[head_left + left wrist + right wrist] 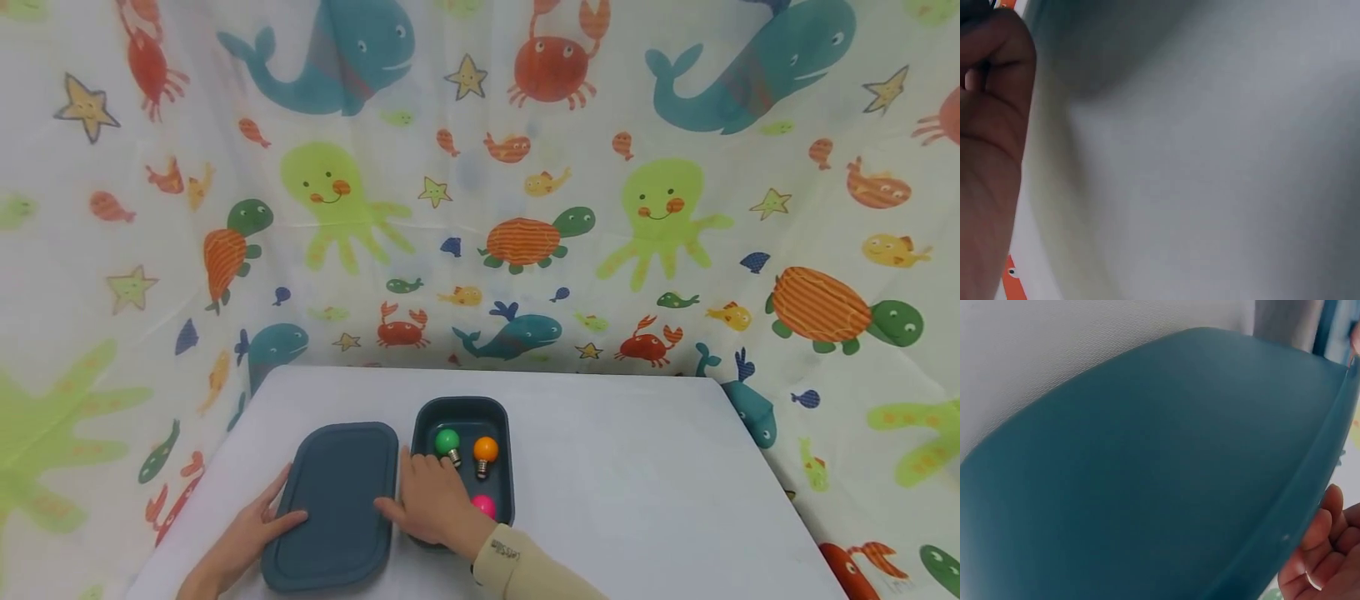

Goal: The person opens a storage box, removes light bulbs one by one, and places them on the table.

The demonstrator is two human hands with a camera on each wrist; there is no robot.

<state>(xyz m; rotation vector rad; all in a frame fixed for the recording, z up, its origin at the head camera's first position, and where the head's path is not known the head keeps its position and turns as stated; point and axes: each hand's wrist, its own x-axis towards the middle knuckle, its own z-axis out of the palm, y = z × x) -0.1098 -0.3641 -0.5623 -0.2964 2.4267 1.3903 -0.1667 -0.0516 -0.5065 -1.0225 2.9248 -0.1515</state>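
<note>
Sea-creature fabric (pixel 457 283) backs the white table (pixel 637 483). My left hand (pixel 247 533) grips the blue lid (pixel 337 496); my right hand (pixel 435 497), fingers bent, overlaps the container (pixel 472 423) of bulbs (pixel 447 441), hold unclear.

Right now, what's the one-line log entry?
box: green bulb, orange bulb, pink item part-hidden | left hand: grips lid | right hand: over box's left wall

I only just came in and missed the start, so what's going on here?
A person's left hand holds the left edge of a dark blue lid. The right hand reaches over the left side of the open box, its thumb by the lid's right edge; whether it grips anything is unclear. The lid is off, beside the box. Inside the box lie a green bulb, an orange bulb and a pink round thing, partly hidden.
</note>
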